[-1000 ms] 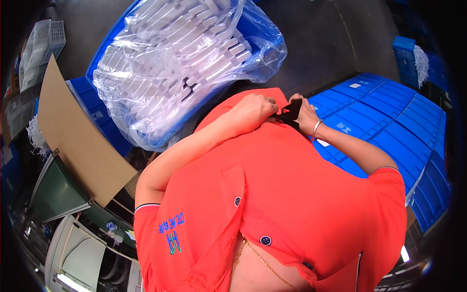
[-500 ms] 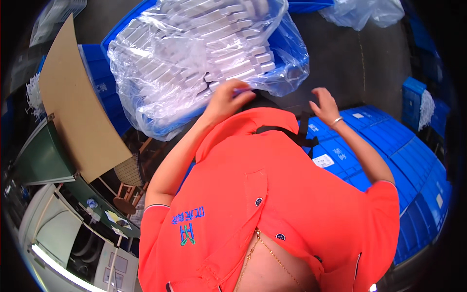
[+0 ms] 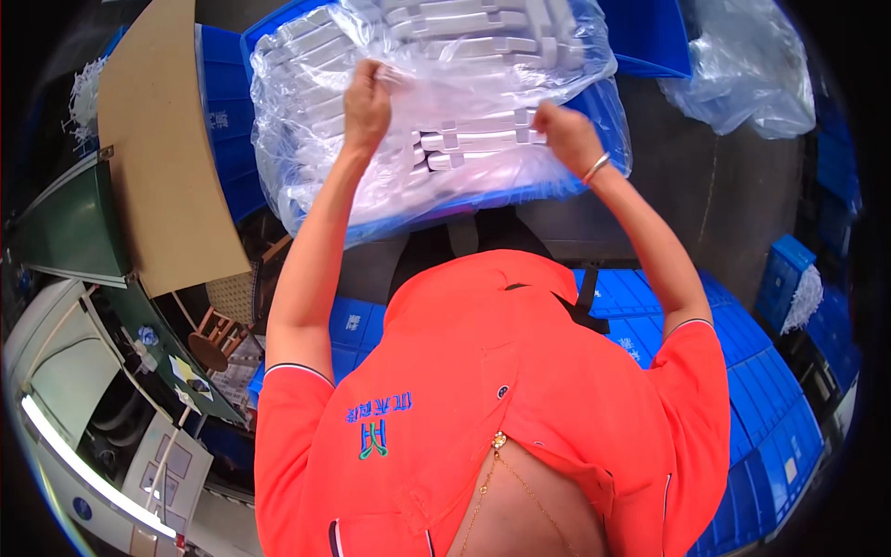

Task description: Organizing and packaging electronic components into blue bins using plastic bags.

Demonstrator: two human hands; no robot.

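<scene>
A blue crate [image 3: 268, 25] in front of me is lined with a clear plastic bag [image 3: 432, 85]. Inside lie rows of pale, slatted pieces [image 3: 483, 130], whose kind I cannot make out. My left hand [image 3: 368, 104] is raised over the middle of the crate, its fingers pinched on the bag's film. Over the crate's right part, my right hand [image 3: 568, 137] is closed too, apparently on the film's edge, though slightly blurred. Between the hands the film stretches across the pieces, and some near the front show uncovered.
At left stand a brown board [image 3: 167, 148] and a green table [image 3: 74, 223], with a wooden stool [image 3: 218, 339] below. Blue crates [image 3: 733, 371] are at lower right. Loose clear plastic [image 3: 747, 70] lies at upper right, above a small blue bin [image 3: 784, 274] holding white strips.
Both hands have moved forward over the crate and closed on the plastic. The film is now drawn up between them. The view has shifted, with the crate sitting higher and further right.
</scene>
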